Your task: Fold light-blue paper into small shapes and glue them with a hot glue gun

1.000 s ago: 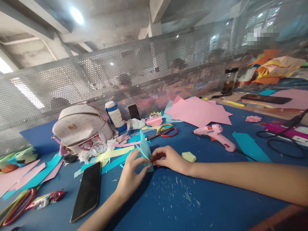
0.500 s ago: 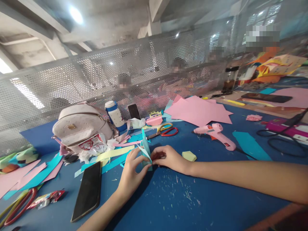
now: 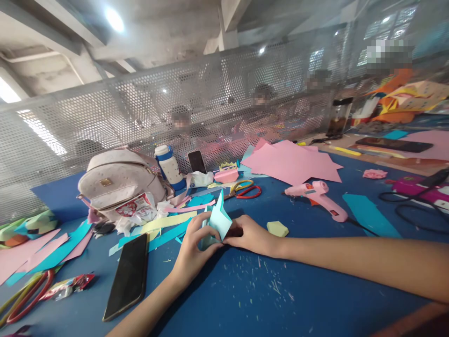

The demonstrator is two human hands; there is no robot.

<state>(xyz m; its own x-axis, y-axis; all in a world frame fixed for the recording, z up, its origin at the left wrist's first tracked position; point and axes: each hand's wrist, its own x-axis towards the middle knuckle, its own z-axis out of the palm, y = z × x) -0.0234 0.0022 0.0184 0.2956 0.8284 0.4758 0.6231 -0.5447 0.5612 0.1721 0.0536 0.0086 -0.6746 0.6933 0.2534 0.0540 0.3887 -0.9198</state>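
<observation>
A folded light-blue paper piece (image 3: 220,222) stands upright just above the blue table (image 3: 266,304), between my two hands. My left hand (image 3: 198,241) pinches its lower left part between thumb and fingers. From the other side my right hand (image 3: 247,234) grips the lower right edge, its fingertips close to my left thumb and partly hidden behind the paper. Beyond the hands lie scissors (image 3: 249,191) with red and yellow handles. A small pale-yellow folded paper (image 3: 278,228) rests near my right wrist.
A pink glue gun (image 3: 321,194) with its cord lies at right, below a stack of pink paper (image 3: 291,161). Black phone (image 3: 126,276), backpack (image 3: 119,180), bottle (image 3: 170,166) and paper strips (image 3: 171,229) are at left. A perforated metal screen (image 3: 133,117) stands behind, with people beyond.
The light-blue paper has turned and opened, so a broad face now shows where it was nearly edge-on. Both hands stay in almost the same place, still holding it.
</observation>
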